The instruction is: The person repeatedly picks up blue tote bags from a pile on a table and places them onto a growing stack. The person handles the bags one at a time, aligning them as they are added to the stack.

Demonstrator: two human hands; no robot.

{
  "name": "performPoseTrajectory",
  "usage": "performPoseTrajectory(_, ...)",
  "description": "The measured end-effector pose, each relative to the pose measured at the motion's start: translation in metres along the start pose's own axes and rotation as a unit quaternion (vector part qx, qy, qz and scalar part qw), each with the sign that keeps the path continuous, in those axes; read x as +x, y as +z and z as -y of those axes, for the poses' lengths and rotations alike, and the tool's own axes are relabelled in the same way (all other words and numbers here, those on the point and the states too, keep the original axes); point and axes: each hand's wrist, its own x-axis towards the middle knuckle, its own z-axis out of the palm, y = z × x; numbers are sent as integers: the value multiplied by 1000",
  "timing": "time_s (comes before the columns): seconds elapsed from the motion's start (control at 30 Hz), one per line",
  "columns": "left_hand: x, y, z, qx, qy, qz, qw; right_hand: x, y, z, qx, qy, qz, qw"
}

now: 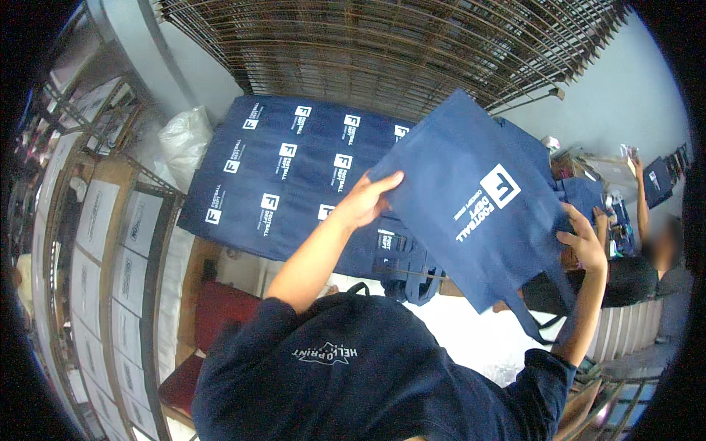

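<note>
- Head view: navy tote bag (452, 195) raised between both hands, over the right part of the navy layer below; printed face toward the camera, tilted, one corner pointing up.
- Left hand (366, 202): pinching the bag's left edge, thumb flat on the printed face, fingers mostly hidden behind.
- Right hand (586, 239): at the bag's right edge near the handle side, fingers bent, tips at the fabric; cannot tell whether they are pressed together on it.
- Strap (521, 312): loop hanging from the bag's lower right side, below the right hand.
- Navy layer (316, 151): spread beneath and left of the bag, white prints in rows; cannot tell whether separate bags or one sheet.
- Wire rack (390, 55): along the upper edge, beyond the layer.
- Clear plastic bag (185, 143): beside the layer's left end.
- Shelving (152, 257): far left, pale labelled faces.
- Co-worker (621, 283): at right, dark clothing, one arm raised.
</note>
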Motion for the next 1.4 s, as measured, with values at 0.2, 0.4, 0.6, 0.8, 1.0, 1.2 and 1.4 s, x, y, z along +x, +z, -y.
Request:
performPoseTrajectory(0.2, 58, 90, 3, 136, -34, 143, 980, -48, 21, -70, -59, 25, -119, 991)
performPoseTrajectory(0.4, 90, 163, 61, 126, -31, 192, 973, -119, 175, -156, 371, 113, 36, 921)
performPoseTrajectory(0.6, 74, 174, 8, 91, 17, 205, 974, -63, 255, -114, 678, 50, 87, 728)
performPoseTrajectory(0.8, 33, 101, -43, 236, 72, 80, 966, -13, 198, -124, 683, 17, -174, 709)
performPoseTrajectory(1.0, -9, -47, 0, 404, -69, -66, 910, 13, 192, -128, 424, 195, -218, 857)
performPoseTrajectory(1.2, -77, -97, 71, 320, -116, -179, 923, 33, 225, -178, 265, 149, -164, 938)
performPoseTrajectory(1.4, -106, -170, 154, 468, -62, -248, 846, 50, 285, -238, 374, 178, -122, 902)
